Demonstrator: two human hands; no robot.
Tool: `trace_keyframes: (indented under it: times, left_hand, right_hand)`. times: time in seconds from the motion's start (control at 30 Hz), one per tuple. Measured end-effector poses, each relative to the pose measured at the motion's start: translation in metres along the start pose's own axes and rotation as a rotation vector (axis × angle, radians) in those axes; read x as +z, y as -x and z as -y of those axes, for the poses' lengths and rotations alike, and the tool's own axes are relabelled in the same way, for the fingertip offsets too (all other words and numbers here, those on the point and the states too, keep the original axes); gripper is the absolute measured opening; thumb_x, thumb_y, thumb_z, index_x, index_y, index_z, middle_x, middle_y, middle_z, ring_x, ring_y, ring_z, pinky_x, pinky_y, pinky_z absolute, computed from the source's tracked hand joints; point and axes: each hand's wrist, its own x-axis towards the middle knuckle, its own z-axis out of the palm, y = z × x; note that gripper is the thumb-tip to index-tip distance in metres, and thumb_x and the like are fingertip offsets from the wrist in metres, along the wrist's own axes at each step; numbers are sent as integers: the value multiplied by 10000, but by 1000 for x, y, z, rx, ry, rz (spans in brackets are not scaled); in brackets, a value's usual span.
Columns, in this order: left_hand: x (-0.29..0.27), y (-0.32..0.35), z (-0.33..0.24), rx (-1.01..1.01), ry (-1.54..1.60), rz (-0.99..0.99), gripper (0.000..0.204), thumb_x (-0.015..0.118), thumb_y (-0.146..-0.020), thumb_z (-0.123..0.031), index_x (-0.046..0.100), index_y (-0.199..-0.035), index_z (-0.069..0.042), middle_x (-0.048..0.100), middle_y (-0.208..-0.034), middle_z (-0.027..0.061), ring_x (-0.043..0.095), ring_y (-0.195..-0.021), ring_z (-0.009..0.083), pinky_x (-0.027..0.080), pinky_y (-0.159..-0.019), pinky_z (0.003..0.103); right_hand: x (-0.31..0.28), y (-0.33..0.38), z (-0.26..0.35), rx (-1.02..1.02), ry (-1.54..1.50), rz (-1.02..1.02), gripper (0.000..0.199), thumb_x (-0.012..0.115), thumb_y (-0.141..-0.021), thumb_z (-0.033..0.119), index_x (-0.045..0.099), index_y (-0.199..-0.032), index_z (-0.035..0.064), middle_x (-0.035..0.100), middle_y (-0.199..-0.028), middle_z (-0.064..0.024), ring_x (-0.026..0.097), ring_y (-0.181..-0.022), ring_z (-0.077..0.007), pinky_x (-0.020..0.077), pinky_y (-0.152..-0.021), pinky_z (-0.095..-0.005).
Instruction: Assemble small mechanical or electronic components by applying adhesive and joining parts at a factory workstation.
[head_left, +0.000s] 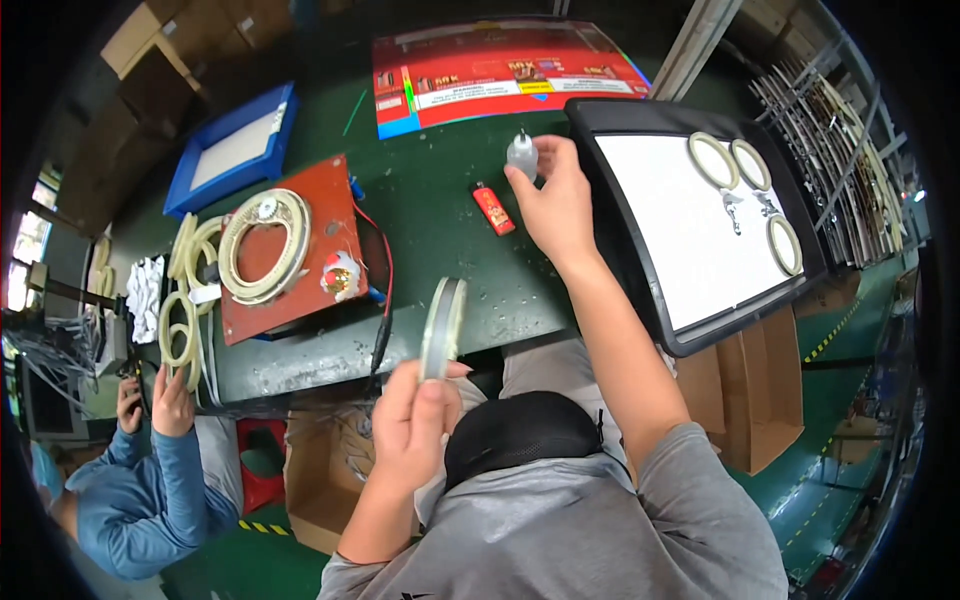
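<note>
My left hand [415, 420] holds a pale ring [442, 327] upright, edge-on, just over the near edge of the green table [430, 200]. My right hand [553, 200] is stretched out over the table and grips a small clear squeeze bottle [521, 155] with a pointed nozzle. A red lighter [493, 209] lies on the table just left of that hand. Right of it sits a black tray [640, 260] with a white sheet and three more pale rings [712, 158].
A red board [330, 225] carrying a large cream ring [265, 245] with a red cable lies at left, beside stacked cream rings [185, 300]. A blue tray [235, 150] and a red printed sheet [500, 75] lie farther back. Another person in blue [140, 480] sits at lower left.
</note>
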Motion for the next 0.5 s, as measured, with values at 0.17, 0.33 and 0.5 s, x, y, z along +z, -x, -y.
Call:
trace_keyframes:
  times: [0.17, 0.33, 0.5]
  left_hand:
    - [-7, -1, 2, 18, 173, -74, 475, 444, -1055, -400, 401, -1277, 17, 487, -588, 55, 406, -464, 100, 401, -506, 277]
    - [-10, -32, -10, -25, 430, 117, 686, 506, -1005, -482, 273, -1419, 12, 533, -641, 74, 397, -425, 76, 425, -464, 254]
    - [29, -71, -23, -144, 459, 485, 880, 603, -935, -520, 191, -1494, 19, 664, -868, 115, 614, -570, 138, 497, -507, 233]
  right_hand:
    - [-4, 8, 10, 22, 213, 8, 567, 740, -850, 108, 407, -1274, -71, 600, -1206, -267, 610, -1159, -352, 482, -989, -405]
    - [-69, 68, 79, -345, -81, 191, 405, 764, -810, 106, 606, -1167, -1, 638, -1115, -167, 633, -998, -305, 501, -878, -389]
    - [-136, 77, 124, -609, -67, 593, 425, 756, -776, 101, 668, -1190, 61, 663, -1029, -87, 653, -865, -259, 528, -735, -355]
